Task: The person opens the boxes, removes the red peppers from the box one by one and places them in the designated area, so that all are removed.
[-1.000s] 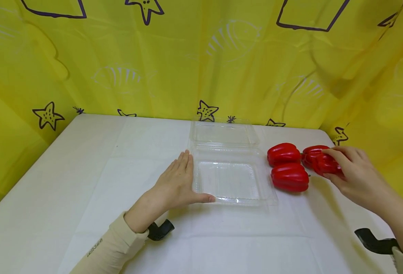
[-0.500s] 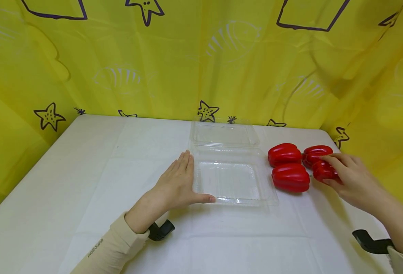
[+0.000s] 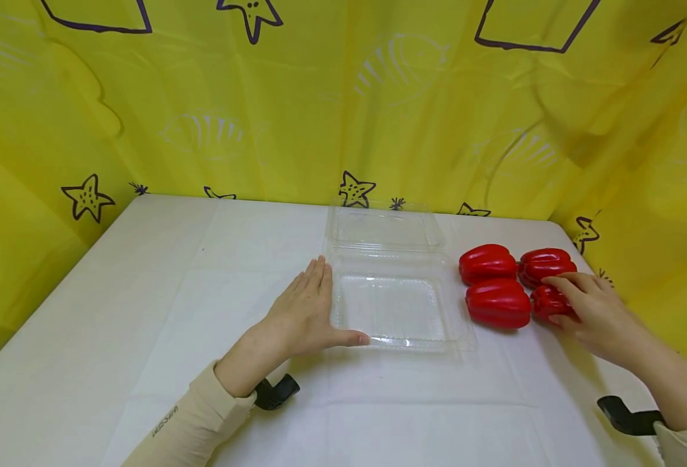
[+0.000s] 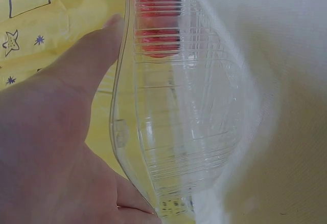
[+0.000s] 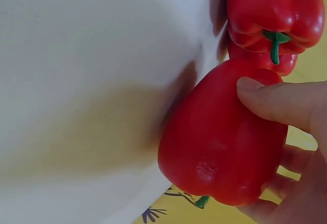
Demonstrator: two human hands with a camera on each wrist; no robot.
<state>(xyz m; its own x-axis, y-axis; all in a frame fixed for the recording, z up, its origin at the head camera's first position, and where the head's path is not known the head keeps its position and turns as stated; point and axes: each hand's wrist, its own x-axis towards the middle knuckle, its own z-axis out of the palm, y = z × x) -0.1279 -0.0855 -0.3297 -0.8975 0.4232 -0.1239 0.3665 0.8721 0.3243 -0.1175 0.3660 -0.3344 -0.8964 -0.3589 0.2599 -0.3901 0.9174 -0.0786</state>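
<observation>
A clear plastic clamshell box lies open, its lid folded back towards the curtain. My left hand rests against the box's left side, fingers straight and thumb stretched along the front rim. To the right, my right hand grips a red bell pepper between thumb and fingers, low at the table in the front-right spot of a cluster. Its neighbours are a front-left pepper, a back-left pepper and a back-right pepper. The fingers partly cover the gripped pepper in the head view.
A white cloth covers the table. Yellow curtains with sea-creature drawings hang behind and at both sides. The peppers lie close to the box's right edge.
My right hand has brought its pepper slightly down and towards me, from over the back-right pepper to in front of it. My left hand has stayed at the box.
</observation>
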